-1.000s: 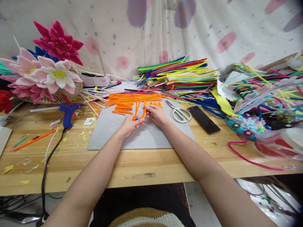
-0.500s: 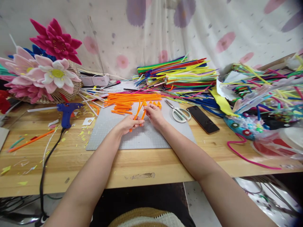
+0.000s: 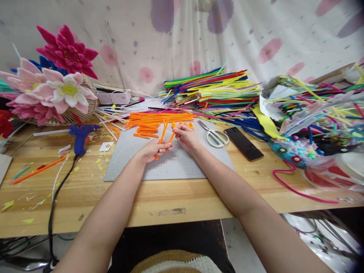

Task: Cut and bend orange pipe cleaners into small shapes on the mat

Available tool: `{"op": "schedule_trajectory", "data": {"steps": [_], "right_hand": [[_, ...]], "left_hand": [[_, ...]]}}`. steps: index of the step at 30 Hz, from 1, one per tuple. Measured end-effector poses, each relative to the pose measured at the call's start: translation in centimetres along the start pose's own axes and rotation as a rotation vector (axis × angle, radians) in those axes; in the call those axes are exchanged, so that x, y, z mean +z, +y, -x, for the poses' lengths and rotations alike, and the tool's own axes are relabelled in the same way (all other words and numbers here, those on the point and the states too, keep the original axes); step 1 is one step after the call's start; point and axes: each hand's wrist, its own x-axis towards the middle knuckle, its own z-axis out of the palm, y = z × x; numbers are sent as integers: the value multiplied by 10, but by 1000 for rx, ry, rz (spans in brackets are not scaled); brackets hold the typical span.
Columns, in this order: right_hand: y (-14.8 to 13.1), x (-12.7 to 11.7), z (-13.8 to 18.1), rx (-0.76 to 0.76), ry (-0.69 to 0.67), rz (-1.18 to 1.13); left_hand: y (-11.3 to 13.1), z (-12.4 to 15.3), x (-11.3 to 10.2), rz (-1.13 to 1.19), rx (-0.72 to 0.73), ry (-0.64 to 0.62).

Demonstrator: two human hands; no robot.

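Above the grey cutting mat (image 3: pixel 125 163), my left hand (image 3: pixel 155 149) is closed on several orange pipe cleaners (image 3: pixel 163 132), which stick up and out past the fingers. My right hand (image 3: pixel 186 137) pinches another orange pipe cleaner (image 3: pixel 171 137), whose lower end reaches the left fingertips. Behind the hands lies a pile of orange pipe cleaners (image 3: pixel 159 118), with shorter cut pieces in front of it. A few small folded orange pieces (image 3: pixel 190 125) rest just beyond my right hand, partly hidden by it.
White-handled scissors (image 3: pixel 216 138) and a black phone (image 3: pixel 243 143) lie right of the hands. A blue glue gun (image 3: pixel 79 137) with its cord is at left, near fuzzy flowers (image 3: pixel 68 89). Bundles of coloured pipe cleaners (image 3: pixel 216 89) line the back; a plastic-wrapped tub (image 3: pixel 335 172) stands right.
The pipe cleaners in my left hand now lean a little left, farther from the one in my right hand. Both hands stay almost in place.
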Motion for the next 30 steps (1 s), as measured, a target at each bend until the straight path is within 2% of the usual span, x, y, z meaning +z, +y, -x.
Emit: {"op": "schedule_trajectory", "data": {"steps": [3, 5, 11, 14, 18, 21, 26, 30], "right_hand": [[3, 1, -1, -16, 40, 36], [4, 0, -1, 6, 21, 68], [6, -1, 3, 101, -149, 216], [6, -1, 3, 101, -116, 202], [7, -1, 2, 115, -21, 149], [7, -2, 3, 100, -5, 117], [6, 0, 6, 41, -3, 132], [3, 3, 9, -46, -60, 202]], "left_hand": [[-2, 0, 6, -66, 17, 25], [-5, 0, 11, -118, 51, 80], [-16, 1, 20, -294, 176, 313], [-17, 1, 17, -256, 182, 326], [-10, 1, 11, 22, 248, 331], [-6, 2, 6, 162, 253, 277], [-5, 4, 6, 134, 253, 267], [-9, 3, 13, -11, 221, 311]]}}
